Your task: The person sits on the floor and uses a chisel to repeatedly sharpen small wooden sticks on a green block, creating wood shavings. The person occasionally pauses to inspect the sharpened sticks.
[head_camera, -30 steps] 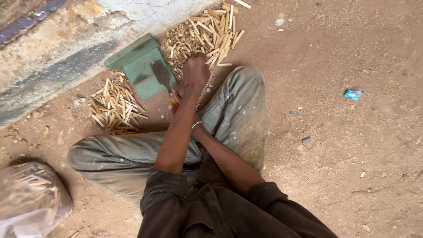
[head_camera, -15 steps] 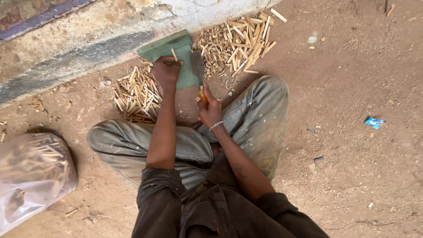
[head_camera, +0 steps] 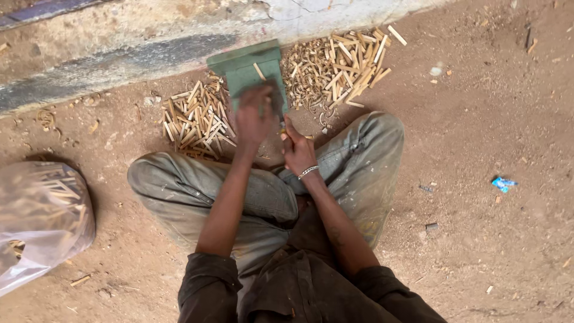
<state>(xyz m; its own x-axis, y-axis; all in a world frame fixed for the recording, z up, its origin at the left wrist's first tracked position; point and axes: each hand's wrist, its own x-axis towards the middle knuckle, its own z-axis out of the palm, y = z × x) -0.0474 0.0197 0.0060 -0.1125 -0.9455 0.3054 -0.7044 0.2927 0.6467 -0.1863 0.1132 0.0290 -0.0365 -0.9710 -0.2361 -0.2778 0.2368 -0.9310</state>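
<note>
On the dirt floor, against the base of a wall, lies a green board [head_camera: 248, 67] with one small stick [head_camera: 259, 72] on it. The left hand [head_camera: 254, 118] is over the board's near edge — blurred, so its grip cannot be told. The right hand [head_camera: 297, 149], a bracelet [head_camera: 308, 172] at its wrist, is closed around a thin stick piece [head_camera: 285, 131] just beside the board. Piles of cut sticks flank the board — one left [head_camera: 194, 119], one right [head_camera: 344, 66]. A clear plastic bag [head_camera: 42, 215] lies well apart.
</note>
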